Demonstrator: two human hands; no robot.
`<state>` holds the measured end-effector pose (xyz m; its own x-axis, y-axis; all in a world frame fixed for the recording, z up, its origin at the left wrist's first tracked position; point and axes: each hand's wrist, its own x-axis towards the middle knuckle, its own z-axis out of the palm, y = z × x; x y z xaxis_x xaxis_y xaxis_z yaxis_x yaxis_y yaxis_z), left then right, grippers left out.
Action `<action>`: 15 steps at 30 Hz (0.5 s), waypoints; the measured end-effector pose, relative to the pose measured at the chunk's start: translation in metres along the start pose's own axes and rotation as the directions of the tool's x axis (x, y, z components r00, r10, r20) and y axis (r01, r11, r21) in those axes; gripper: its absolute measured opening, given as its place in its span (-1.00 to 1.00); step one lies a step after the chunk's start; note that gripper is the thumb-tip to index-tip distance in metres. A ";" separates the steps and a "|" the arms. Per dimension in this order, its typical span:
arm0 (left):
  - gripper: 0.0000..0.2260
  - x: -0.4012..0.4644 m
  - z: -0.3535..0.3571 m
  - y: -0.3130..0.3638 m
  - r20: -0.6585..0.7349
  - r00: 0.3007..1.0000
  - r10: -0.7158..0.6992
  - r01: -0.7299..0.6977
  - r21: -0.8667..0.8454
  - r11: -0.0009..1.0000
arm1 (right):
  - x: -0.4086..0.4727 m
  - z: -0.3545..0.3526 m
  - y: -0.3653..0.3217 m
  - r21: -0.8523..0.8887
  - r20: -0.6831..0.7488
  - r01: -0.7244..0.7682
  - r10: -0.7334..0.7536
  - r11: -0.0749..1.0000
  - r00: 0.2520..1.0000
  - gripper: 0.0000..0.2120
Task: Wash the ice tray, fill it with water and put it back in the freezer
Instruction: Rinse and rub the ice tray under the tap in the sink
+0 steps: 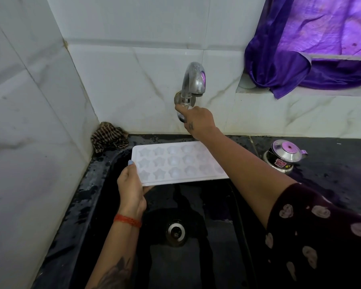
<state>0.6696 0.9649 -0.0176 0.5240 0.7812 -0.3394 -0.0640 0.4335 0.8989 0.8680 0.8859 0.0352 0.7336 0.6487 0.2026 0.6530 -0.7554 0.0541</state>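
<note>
One ice tray (175, 161) in left hand (131, 184)

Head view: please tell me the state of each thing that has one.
Ice tray: held level over sink, moulds up.
Tap: no water running.
Left hand: gripping tray's corner.
Right hand: on tap handle.
Sink: wet, no standing water.
Kettle: lid on.

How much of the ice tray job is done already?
Just starting. The left hand holds the white plastic ice tray with star and round moulds level over the black sink. The right hand is on the handle of the silver wall tap, and no water shows running. The sink looks wet, but whether any washing has begun is unclear. Filling and freezing are still left.
</note>
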 end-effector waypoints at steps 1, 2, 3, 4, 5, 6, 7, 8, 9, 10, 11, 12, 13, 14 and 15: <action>-0.75 0.000 0.000 0.000 -0.001 1.000 0.002 -0.002 -0.004 1.000 | -0.001 0.000 0.000 -0.012 -0.003 0.007 -0.007 1.000 1.000 -0.54; -0.75 0.000 -0.001 0.000 -0.003 1.000 0.006 -0.006 -0.006 1.000 | -0.001 -0.001 0.000 -0.016 -0.008 0.015 -0.016 1.000 1.000 -0.55; -0.75 0.000 -0.001 0.000 -0.006 1.000 0.010 -0.010 -0.005 1.000 | -0.002 -0.002 0.000 -0.024 -0.007 0.022 -0.022 0.999 1.000 -0.55; -0.75 0.000 -0.002 0.000 -0.009 1.000 0.013 -0.013 -0.001 1.000 | -0.002 -0.002 0.000 -0.024 -0.008 0.031 -0.031 0.999 0.999 -0.55; -0.75 0.000 -0.002 0.001 -0.012 1.000 0.014 -0.014 0.000 1.000 | -0.002 -0.002 0.000 -0.027 -0.008 0.037 -0.037 0.999 0.999 -0.55; -0.75 0.000 -0.002 0.001 -0.014 1.000 0.015 -0.015 0.001 1.000 | -0.003 -0.002 0.001 -0.031 -0.005 0.039 -0.039 0.999 0.999 -0.56; -0.75 0.000 -0.002 0.001 -0.014 1.000 0.014 -0.014 0.001 1.000 | -0.002 -0.001 0.001 -0.034 -0.003 0.040 -0.040 0.999 0.999 -0.56; -0.75 0.000 -0.002 0.001 -0.012 1.000 0.015 -0.015 -0.001 1.000 | -0.002 -0.002 0.002 -0.020 -0.010 0.039 -0.039 0.999 0.999 -0.56; -0.75 0.000 -0.002 0.001 -0.009 1.000 0.016 -0.016 -0.001 1.000 | -0.002 -0.001 0.003 -0.015 0.011 0.036 -0.036 0.999 0.999 -0.55; -0.75 0.001 -0.002 0.001 -0.008 1.000 0.017 -0.017 -0.002 1.000 | -0.002 -0.001 0.004 0.035 0.027 0.016 -0.017 0.999 0.999 -0.56; -0.75 0.001 -0.001 0.001 -0.007 1.000 0.017 -0.017 0.000 1.000 | -0.002 -0.002 0.006 0.110 0.059 -0.016 0.009 0.994 0.998 -0.60; -0.75 0.002 -0.001 0.001 -0.007 1.000 0.016 -0.016 0.002 1.000 | -0.002 -0.002 0.009 0.170 0.096 -0.042 0.026 0.985 0.995 -0.63; -0.75 0.002 -0.001 0.001 -0.007 1.000 0.016 -0.016 0.003 1.000 | -0.002 0.000 0.012 0.214 0.101 -0.047 0.025 0.976 0.995 -0.63; -0.75 0.003 -0.002 0.001 -0.009 1.000 0.015 -0.015 0.005 1.000 | -0.003 0.002 0.014 0.240 0.099 -0.037 0.013 0.970 0.995 -0.59; -0.75 0.004 -0.002 0.001 -0.013 1.000 0.015 -0.015 0.005 1.000 | -0.006 0.004 0.017 0.259 0.100 -0.026 0.000 0.966 0.995 -0.56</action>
<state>0.6701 0.9691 -0.0183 0.5120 0.7933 -0.3294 -0.0674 0.4194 0.9053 0.8748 0.8694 0.0314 0.7487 0.6547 0.1041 0.6602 -0.7222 -0.2062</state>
